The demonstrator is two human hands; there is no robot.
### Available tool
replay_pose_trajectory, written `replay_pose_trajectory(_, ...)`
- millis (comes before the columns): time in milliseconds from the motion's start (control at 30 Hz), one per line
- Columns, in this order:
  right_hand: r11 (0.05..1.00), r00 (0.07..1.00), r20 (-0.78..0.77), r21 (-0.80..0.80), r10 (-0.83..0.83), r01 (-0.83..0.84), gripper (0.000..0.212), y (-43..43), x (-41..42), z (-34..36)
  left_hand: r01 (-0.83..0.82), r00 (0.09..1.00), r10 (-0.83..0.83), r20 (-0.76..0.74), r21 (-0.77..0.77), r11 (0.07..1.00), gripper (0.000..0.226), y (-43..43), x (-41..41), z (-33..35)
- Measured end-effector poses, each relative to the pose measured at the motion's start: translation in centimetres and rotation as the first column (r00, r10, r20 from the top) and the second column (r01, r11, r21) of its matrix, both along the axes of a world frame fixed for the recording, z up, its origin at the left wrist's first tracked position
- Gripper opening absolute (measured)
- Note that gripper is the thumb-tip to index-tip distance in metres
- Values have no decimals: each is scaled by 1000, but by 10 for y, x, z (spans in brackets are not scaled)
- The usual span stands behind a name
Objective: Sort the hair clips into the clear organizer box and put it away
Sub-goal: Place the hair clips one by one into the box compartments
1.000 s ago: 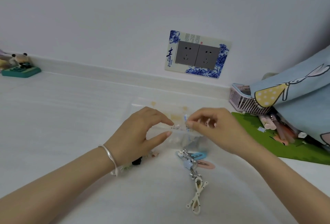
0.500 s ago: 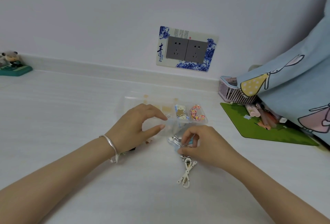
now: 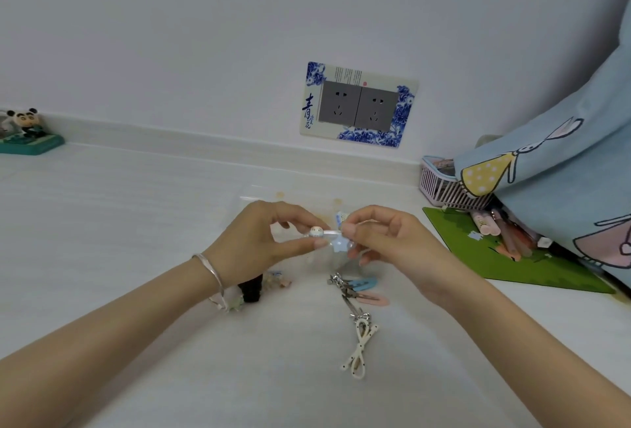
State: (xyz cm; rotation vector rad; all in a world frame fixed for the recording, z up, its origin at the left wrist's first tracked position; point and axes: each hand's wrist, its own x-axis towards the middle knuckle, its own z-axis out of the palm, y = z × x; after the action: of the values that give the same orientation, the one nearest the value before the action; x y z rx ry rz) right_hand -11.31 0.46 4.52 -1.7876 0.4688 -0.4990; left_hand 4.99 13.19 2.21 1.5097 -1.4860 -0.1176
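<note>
Head view: everything below is placed against the blue-and-white porcelain-patterned double wall socket plate (image 3: 358, 105), going left to right.
Far left of the socket: a small panda figurine on a teal base (image 3: 29, 135) stands on the white countertop (image 3: 119, 209), against the wall.
Left hand (image 3: 252, 245): below the socket and slightly left, thumb and forefinger pinched on one end of a slim clear hair clip with a small round white charm (image 3: 319, 233); a silver bangle (image 3: 210, 269) sits on the wrist.
Under the left wrist: a small black item and some pale pieces, too hidden to name.
Clear organizer box (image 3: 273, 202): directly below the socket, behind both hands, mostly hidden; only a faint transparent rim and a little coloured content show.
Right hand (image 3: 386, 243): below the socket, fingertips pinched on the clip's other end, a pale blue star charm just beneath them.
Loose clips: below the hands, a blue snap clip (image 3: 363, 283) and a pink snap clip (image 3: 374, 299) lie touching a tangle of metal clips, with a cream dotted bow clip (image 3: 360, 347) nearest the camera.
Handling: likely light, thin and springy, with smooth plastic that could slip; the charm looks the fragile part, so hold by the bar ends.
Right of the socket: a pink slatted basket (image 3: 444, 187), a green mat (image 3: 505, 257), a light-blue cartoon-print cloth (image 3: 563, 161).
Writing: large blue Chinese character 青 on the plate's left edge; smaller print is unreadable.
</note>
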Motion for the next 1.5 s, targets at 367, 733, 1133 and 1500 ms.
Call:
replay_pose_trajectory(367,910,973,177,-360,-151,206,12,-28,24,9,-151,985,138,104,127,980,13,-43,40,19)
replay_pose_trajectory(733,903,969,188,-370,-158,219,10,-40,16,-12,-185,924,80,374,254,949,20,-55,31,14)
replay_pose_trajectory(1133,909,965,209,-351,-157,224,11,-39,11,-9,-146,871,-27,490,313,939,48,-39,18,6)
replay_pose_trajectory(1500,827,927,-317,-451,203,-335,17,-14,-42,-18,-56,879,-30,476,165,985,39,16,2,-6)
